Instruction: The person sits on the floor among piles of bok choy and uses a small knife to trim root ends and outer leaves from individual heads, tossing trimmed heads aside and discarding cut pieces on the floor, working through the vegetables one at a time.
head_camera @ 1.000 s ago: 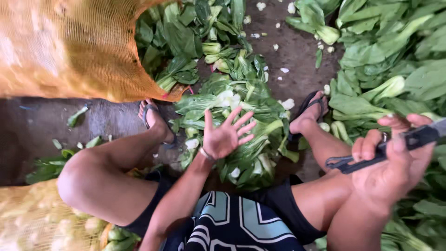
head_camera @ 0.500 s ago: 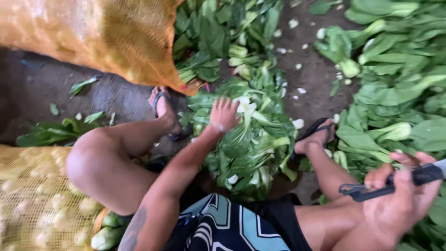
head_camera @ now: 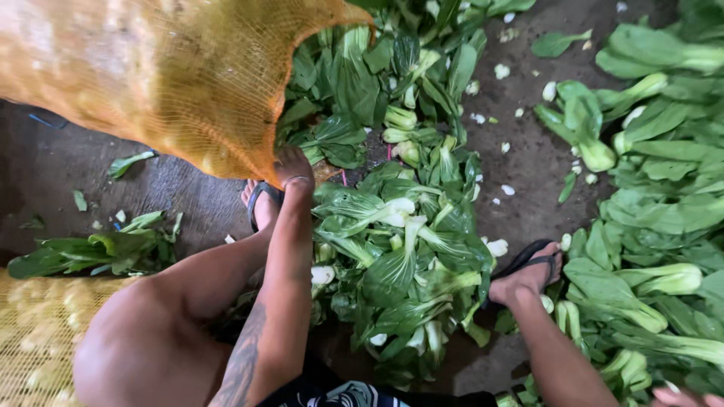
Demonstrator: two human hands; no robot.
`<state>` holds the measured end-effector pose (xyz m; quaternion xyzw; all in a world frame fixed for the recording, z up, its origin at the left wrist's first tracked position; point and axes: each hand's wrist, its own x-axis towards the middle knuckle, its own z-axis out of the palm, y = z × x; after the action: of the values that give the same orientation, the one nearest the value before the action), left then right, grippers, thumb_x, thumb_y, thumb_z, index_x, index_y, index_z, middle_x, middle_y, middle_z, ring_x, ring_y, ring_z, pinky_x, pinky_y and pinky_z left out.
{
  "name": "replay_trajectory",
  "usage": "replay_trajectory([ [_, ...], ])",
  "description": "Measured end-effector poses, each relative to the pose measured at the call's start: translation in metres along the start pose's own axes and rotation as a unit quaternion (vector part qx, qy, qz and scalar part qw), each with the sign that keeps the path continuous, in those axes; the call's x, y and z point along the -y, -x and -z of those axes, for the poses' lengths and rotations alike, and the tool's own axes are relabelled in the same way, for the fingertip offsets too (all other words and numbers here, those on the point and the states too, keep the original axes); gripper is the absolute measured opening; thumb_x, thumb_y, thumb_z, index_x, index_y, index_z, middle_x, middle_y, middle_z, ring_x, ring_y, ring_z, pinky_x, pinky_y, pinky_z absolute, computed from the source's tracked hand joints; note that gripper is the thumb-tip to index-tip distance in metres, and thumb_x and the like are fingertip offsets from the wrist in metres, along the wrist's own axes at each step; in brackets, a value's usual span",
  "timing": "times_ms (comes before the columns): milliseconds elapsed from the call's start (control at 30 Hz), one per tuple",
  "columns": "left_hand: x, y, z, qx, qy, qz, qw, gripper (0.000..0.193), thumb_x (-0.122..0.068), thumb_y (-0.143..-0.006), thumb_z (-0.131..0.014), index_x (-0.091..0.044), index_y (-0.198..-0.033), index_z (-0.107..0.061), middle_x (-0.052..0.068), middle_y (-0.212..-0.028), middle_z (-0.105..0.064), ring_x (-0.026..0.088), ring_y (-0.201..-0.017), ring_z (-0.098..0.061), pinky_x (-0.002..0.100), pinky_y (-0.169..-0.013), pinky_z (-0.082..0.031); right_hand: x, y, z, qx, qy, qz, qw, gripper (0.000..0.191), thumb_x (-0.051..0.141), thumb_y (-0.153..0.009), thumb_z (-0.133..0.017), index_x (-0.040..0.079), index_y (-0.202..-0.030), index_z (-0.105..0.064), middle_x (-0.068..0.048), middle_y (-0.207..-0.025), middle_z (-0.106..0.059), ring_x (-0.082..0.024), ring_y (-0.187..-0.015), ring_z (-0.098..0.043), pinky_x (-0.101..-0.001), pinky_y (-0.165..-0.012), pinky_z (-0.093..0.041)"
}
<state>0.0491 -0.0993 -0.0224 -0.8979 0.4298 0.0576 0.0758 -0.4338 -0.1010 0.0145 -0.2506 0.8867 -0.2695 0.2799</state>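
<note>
Greens (head_camera: 400,256) lie heaped between the person's feet — cut stem ends dot the floor (head_camera: 520,151) toward one o'clock, while a bigger untrimmed-looking pile (head_camera: 648,211) waits at three. Orange mesh sack (head_camera: 166,83) at eleven o'clock spills more bunches. Left hand (head_camera: 292,169) reaches its lower edge, fingers hidden — grip unclear. Right hand barely shows.

Orange mesh sack (head_camera: 173,75), green leafy stalks (head_camera: 400,249)
</note>
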Motion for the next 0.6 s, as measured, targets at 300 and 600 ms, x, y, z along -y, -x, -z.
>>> replay_trajectory([
  [300,0.027,0.008,-0.027,0.058,0.170,-0.025,0.983,0.086,-0.050,-0.068,-0.087,-0.015,-0.139,-0.053,0.016,-0.148,-0.053,0.038,-0.138,-0.047,0.051,-0.110,-0.040,0.001,0.000,0.002,0.021,0.054,-0.016,0.998,0.071,0.062,-0.102,-0.024,0.016,-0.154,-0.038,-0.005,-0.160,-0.038,-0.018,-0.145,-0.038,-0.0355,-0.122,-0.028],
  [600,-0.007,0.093,0.049,-0.092,0.744,-0.067,0.659,0.103,-0.027,-0.068,-0.091,-0.004,-0.147,-0.030,0.017,-0.127,-0.062,0.023,-0.111,-0.068,0.035,-0.097,-0.059,0.071,0.150,0.202,0.125,-0.176,0.299,0.929,0.049,0.034,-0.102,-0.045,0.004,-0.140,-0.053,-0.004,-0.116,-0.048,-0.013,-0.103,-0.042,-0.0295,-0.086,-0.034],
])
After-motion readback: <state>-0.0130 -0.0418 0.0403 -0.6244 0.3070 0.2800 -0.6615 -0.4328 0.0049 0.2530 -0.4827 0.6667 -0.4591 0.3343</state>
